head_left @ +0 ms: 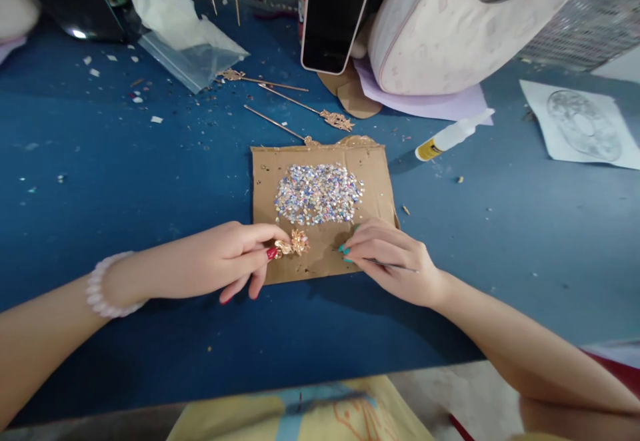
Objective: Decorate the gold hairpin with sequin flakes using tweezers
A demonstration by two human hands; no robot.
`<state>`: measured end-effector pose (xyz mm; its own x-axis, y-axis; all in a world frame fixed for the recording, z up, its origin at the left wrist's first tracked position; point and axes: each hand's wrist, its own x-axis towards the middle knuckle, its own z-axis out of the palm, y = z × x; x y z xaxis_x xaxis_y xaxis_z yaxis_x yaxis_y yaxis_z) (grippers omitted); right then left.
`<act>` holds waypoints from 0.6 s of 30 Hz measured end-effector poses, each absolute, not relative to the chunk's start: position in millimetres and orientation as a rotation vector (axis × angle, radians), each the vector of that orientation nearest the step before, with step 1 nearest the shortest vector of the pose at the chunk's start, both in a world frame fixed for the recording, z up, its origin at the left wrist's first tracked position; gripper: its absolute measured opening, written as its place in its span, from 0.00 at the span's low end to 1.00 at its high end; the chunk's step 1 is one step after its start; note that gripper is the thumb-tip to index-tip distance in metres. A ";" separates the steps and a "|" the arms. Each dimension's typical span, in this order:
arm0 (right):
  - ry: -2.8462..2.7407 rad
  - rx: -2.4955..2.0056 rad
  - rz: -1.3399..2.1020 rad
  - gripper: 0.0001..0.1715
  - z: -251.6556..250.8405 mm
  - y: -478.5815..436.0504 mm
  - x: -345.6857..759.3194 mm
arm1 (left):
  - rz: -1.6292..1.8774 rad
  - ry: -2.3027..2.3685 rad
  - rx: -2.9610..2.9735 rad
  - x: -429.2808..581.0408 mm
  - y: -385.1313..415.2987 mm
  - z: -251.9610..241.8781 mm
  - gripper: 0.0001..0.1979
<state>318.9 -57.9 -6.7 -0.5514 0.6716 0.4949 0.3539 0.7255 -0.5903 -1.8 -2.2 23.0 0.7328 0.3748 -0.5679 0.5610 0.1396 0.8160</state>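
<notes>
My left hand (225, 258), with red nails and a beaded bracelet (107, 288), pinches a gold filigree flower ornament (299, 242) between thumb and index finger, over the lower left of a cardboard piece (320, 264). Closed around a thin metal tool (395, 266), my right hand (393, 254) rests at the cardboard's lower right. Its nails are teal, and the tool's working tip is too small to make out. Beyond both hands, a spread of small shiny iridescent chips (320, 193) lies on the cardboard.
Gold hairpins (336, 120) lie behind the cardboard. To the right are a glue bottle (450, 136) and a printed sheet (583, 124). A phone (336, 18), a pale handbag (425, 34) and a plastic bag (187, 54) stand or lie at the back of the blue table (125, 181).
</notes>
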 end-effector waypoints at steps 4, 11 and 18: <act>-2.204 -0.770 0.500 0.11 -6.5 -59.6 318.3 | -0.144 0.803 1.478 -2.4 -2.3 22.9 0.23; -2.207 -0.759 0.490 0.09 -7.0 -58.5 318.5 | -0.122 0.770 1.463 -3.9 -3.1 20.9 0.23; -2.228 -0.735 0.442 0.08 -6.8 -59.9 318.7 | -0.123 0.764 1.452 -2.4 -2.5 22.0 0.23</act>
